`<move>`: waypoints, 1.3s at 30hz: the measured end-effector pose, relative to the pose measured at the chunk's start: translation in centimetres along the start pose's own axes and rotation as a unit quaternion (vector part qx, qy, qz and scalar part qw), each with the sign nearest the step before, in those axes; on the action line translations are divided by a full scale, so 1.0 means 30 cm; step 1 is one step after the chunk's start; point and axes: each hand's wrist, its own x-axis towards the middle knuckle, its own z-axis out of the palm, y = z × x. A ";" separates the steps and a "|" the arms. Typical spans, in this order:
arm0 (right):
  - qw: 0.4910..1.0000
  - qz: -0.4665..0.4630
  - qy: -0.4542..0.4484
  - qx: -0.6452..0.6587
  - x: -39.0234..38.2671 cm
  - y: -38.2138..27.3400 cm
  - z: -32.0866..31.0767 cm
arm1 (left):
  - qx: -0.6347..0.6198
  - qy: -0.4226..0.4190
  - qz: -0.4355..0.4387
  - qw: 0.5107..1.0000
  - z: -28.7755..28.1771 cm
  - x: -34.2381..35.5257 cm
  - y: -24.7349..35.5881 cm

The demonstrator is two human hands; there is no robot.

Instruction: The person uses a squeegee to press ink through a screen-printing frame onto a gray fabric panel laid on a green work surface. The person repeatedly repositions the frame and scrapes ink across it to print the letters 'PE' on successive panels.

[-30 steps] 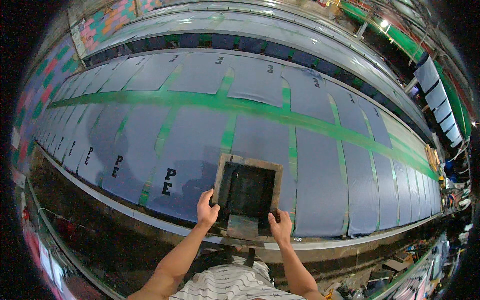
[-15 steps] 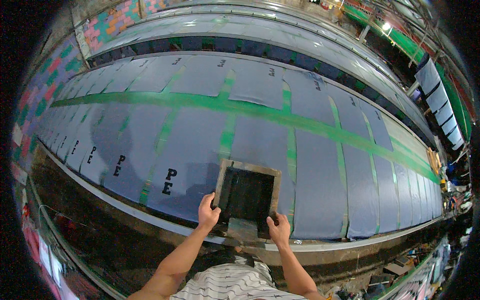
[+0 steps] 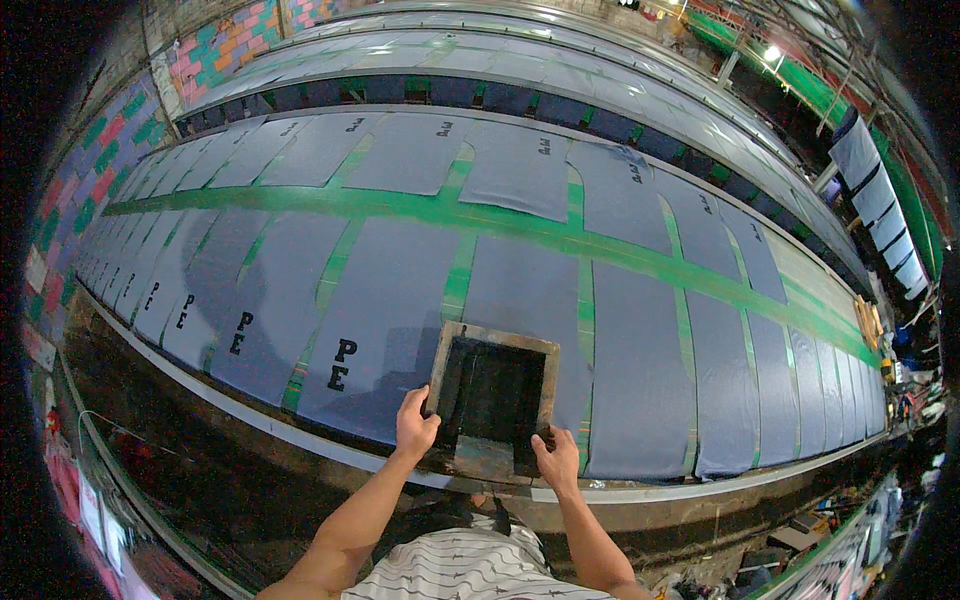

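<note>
A screen-printing frame [image 3: 549, 390] with a wooden rim and a dark, ink-blackened middle lies over a grey-blue fabric panel [image 3: 522, 285] at the near edge of a long table. My left hand [image 3: 417, 424] grips the left side of its rim, thumb on top. On the opposite side, lower down, my right hand [image 3: 557, 458] has its fingers closed on the rim. A flat greyish piece [image 3: 484, 458] shows at the near end of the frame; I cannot tell what it is. Just left lies a panel [image 3: 385, 290] with black printed letters.
Fabric panels lie in two rows along the table, parted by a green strip [image 3: 400, 204]. A pale rail [image 3: 640, 492] runs along the near edge. More long tables [image 3: 420, 58] stand behind. Clutter [image 3: 800, 535] lies at lower right; panels [image 3: 880, 200] hang at far right.
</note>
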 end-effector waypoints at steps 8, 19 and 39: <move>1.000 -0.003 -0.006 -0.008 0.003 0.009 0.010 | -0.018 0.002 0.006 1.000 0.004 0.000 -0.036; 1.000 0.011 0.001 -0.026 0.001 -0.010 0.007 | 0.032 -0.040 -0.051 0.997 0.005 -0.004 -0.051; 0.998 0.027 -0.007 -0.050 0.002 -0.056 -0.022 | 0.045 -0.063 -0.064 0.995 -0.012 0.011 -0.033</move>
